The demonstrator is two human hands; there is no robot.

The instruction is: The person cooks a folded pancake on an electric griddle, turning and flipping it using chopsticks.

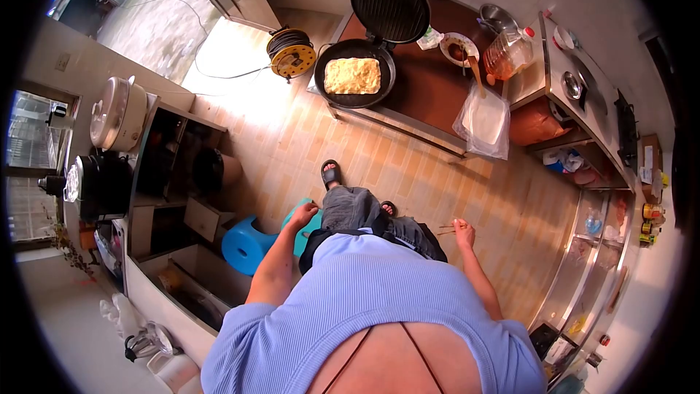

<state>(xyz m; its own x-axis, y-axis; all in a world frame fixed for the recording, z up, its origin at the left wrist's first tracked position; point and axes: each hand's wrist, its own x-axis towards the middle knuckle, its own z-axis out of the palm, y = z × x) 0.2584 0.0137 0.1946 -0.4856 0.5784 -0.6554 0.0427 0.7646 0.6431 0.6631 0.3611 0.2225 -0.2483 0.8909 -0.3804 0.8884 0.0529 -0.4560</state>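
Note:
My right hand [464,233], out to the right of my legs, is closed around a pair of thin chopsticks [445,229] that point left. Beside my left knee, my left hand [303,214] has its fingers curled in, just over a teal stool [300,237]. Whether anything is in those fingers is hidden. Ahead, a rectangular golden flatbread [352,76] lies in the round black pan of an electric griddle [355,100]. The griddle's ridged lid [390,7] stands raised behind it. Neither hand touches the griddle.
The griddle stands on a low brown table [430,87] with a bowl [459,49], an oil jug [508,53] and a plastic-covered board [485,122]. A cable reel [292,53] sits on the floor near the door. A blue stool [249,245] and cabinets are at left; a counter [576,95] is at right.

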